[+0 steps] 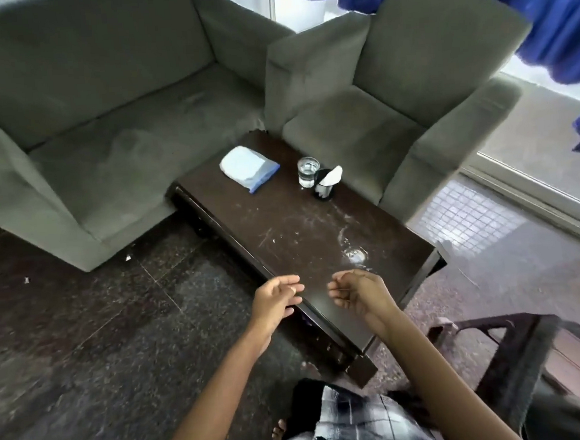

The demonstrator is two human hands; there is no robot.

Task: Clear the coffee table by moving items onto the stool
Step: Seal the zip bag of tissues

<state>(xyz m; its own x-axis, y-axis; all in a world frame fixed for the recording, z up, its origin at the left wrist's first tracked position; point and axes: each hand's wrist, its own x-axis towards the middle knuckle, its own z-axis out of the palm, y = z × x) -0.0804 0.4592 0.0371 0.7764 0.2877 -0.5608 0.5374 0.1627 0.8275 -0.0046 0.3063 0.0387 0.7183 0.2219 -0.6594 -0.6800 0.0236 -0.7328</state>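
— Hands?
— Left hand (pixel 277 301), right hand (pixel 359 292): loose, empty, over the coffee table (pixel 282 227).
— Items?
— Blue pouch (pixel 249 167), water glass (pixel 308 172), black holder (pixel 324 187) at the far end, white contents unclear. Stool (pixel 509 338) cut off, bottom right.

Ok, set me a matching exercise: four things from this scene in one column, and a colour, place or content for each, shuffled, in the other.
Things:
1. folded cloth
2. glass
3. black holder
4. stool

Descriptions:
A. holds something white
B. stands at the lower right of the view
C. light blue, lying flat
D. holds clear water

Pairs: 1-C, 2-D, 3-A, 4-B
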